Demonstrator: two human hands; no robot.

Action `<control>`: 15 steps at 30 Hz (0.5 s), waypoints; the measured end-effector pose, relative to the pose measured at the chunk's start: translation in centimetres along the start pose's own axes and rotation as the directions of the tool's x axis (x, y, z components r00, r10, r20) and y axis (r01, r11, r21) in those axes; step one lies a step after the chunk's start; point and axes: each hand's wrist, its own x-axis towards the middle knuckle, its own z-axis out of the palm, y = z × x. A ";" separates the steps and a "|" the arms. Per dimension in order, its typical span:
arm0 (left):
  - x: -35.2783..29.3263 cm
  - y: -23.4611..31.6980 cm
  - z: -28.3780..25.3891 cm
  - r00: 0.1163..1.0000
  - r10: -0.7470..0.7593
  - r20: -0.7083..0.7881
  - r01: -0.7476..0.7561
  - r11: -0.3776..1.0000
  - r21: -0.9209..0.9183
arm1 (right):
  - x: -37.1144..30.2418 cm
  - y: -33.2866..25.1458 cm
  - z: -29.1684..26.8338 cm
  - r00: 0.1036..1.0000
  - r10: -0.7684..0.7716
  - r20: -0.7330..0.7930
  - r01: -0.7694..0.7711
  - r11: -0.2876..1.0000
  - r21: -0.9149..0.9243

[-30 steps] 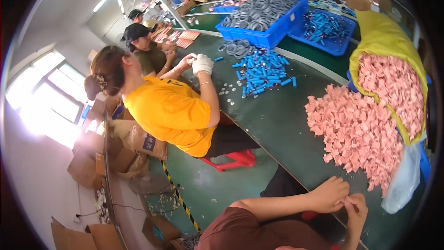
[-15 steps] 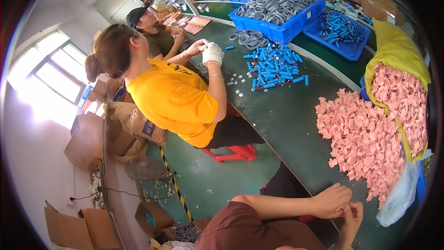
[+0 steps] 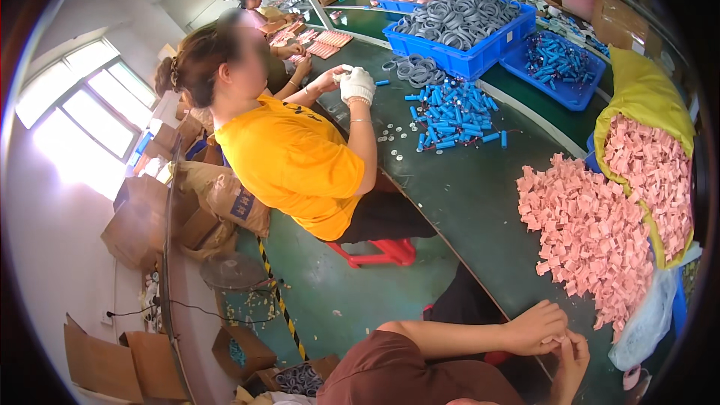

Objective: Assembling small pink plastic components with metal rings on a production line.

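pinching a tiny piece (image 3: pixel 553 339), the hands (image 3: pixel 537 328) hide its long axis

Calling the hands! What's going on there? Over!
Left hand, right hand: fingertips together; anything pinched, too small to tell. Small pink pieces: heaped nearby on green tabletop. Translucent plastic bag: beside them, apart from both hands.

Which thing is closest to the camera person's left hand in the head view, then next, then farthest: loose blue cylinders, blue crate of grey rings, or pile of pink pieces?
From the left hand:
1. Pile of pink pieces: just above it, toward picture right.
2. Loose blue cylinders: upper middle.
3. Blue crate of grey rings: beyond the cylinders, near the top.
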 end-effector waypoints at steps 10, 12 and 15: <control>0.3 -0.6 -0.7 0.996 0.031 0.087 -0.029 0.999 -0.020 | 0.4 -0.1 0.1 1.000 -0.009 -0.001 0.009 1.000 -0.004; 0.4 -0.8 -0.8 0.994 0.048 0.097 -0.046 0.999 -0.028 | 0.5 -0.1 0.1 0.998 0.032 0.055 -0.038 0.994 0.100; 0.4 -1.0 -1.3 0.989 0.077 0.125 -0.072 0.996 -0.047 | 0.6 0.3 0.3 0.995 0.042 0.093 -0.055 0.988 0.147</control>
